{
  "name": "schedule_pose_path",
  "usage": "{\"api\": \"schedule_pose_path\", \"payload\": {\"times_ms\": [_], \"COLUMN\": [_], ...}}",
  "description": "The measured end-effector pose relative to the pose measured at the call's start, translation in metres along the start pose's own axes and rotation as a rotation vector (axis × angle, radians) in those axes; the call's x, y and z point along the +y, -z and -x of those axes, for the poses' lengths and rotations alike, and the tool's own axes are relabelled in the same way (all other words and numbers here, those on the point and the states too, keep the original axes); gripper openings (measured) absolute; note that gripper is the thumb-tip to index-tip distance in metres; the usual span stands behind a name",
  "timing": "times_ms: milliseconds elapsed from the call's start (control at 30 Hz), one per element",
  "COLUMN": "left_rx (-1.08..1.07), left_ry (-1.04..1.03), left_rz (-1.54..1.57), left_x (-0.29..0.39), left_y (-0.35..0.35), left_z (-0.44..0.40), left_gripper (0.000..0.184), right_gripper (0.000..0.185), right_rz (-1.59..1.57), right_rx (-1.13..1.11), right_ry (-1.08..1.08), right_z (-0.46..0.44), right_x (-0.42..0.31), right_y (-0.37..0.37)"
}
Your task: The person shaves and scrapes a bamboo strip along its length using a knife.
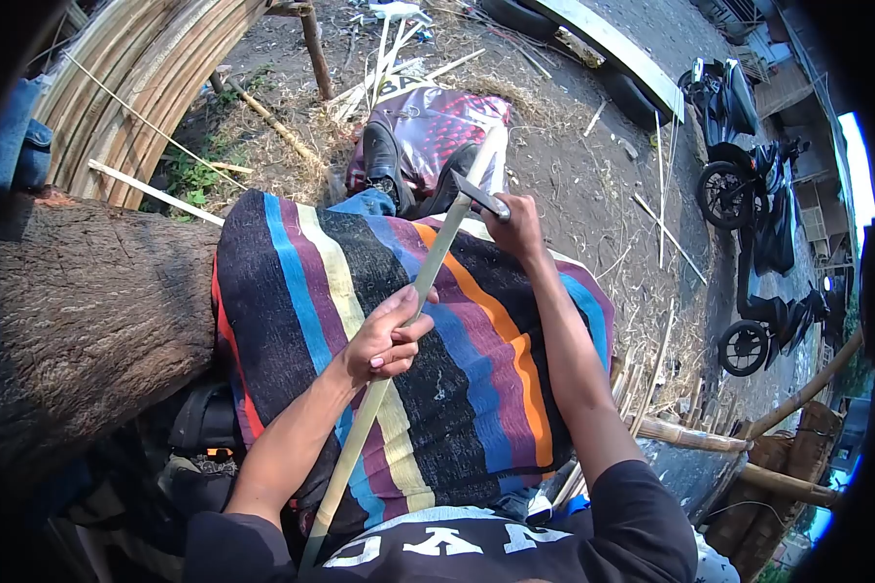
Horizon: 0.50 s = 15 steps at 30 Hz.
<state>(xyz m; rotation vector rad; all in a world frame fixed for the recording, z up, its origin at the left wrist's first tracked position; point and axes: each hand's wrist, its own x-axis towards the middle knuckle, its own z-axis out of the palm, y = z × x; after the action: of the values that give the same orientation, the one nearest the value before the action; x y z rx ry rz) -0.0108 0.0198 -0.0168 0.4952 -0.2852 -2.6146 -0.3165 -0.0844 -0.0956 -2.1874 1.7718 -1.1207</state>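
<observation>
A long pale bamboo strip (pixel 365 418) runs diagonally from beside my body up over my lap. My left hand (pixel 391 335) is closed around its middle, fingers wrapped over it. Farther up, my right hand (pixel 517 225) grips a knife (pixel 478 196), whose metal blade lies across the strip near its far end. The knife's handle is mostly hidden in my fist. Under both hands a striped cloth (pixel 486 340) covers my lap and legs.
A thick tree trunk (pixel 87 301) lies at my left, with bundled bamboo slats (pixel 146 87) behind it. My shoes rest by a purple printed sheet (pixel 428 126). Thin strips lie scattered on the dirt. Motorbikes (pixel 768 223) stand at the right, near tires (pixel 632 95) and bamboo poles (pixel 690 434).
</observation>
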Motion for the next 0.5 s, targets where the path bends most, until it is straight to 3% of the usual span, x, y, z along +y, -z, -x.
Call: {"api": "schedule_pose_path", "payload": {"times_ms": [100, 167, 233, 300, 367, 400, 500], "left_rx": [0.034, 0.028, 0.012, 0.031, 0.041, 0.046, 0.055], "left_ry": [-0.003, 0.007, 0.026, 0.038, 0.033, 0.043, 0.069], "left_rz": [-0.024, -0.055, -0.099, -0.137, -0.128, -0.14, -0.173], "left_x": [-0.002, -0.001, 0.0, -0.001, 0.0, 0.0, 0.002], "left_y": [0.002, 0.0, -0.003, -0.002, -0.001, -0.002, -0.008], "left_z": [-0.005, -0.004, -0.001, -0.002, -0.007, -0.007, -0.001], "left_gripper": [0.035, 0.036, 0.036, 0.037, 0.037, 0.036, 0.036], "right_gripper": [0.015, 0.017, 0.021, 0.024, 0.023, 0.023, 0.019], "right_rz": [-0.069, -0.013, 0.022, -0.115, -0.048, -0.016, 0.117], "right_rx": [-0.184, -0.127, -0.048, -0.092, -0.128, -0.04, -0.028], "right_ry": [-0.51, -0.412, -0.038, -0.083, -0.439, -0.449, -0.043], "right_z": [-0.002, -0.002, -0.003, -0.002, -0.003, -0.001, 0.001], "right_x": [0.018, 0.014, -0.006, -0.009, 0.01, 0.012, 0.005], "right_y": [-0.006, -0.007, 0.006, 0.008, 0.0, -0.003, 0.006]}}
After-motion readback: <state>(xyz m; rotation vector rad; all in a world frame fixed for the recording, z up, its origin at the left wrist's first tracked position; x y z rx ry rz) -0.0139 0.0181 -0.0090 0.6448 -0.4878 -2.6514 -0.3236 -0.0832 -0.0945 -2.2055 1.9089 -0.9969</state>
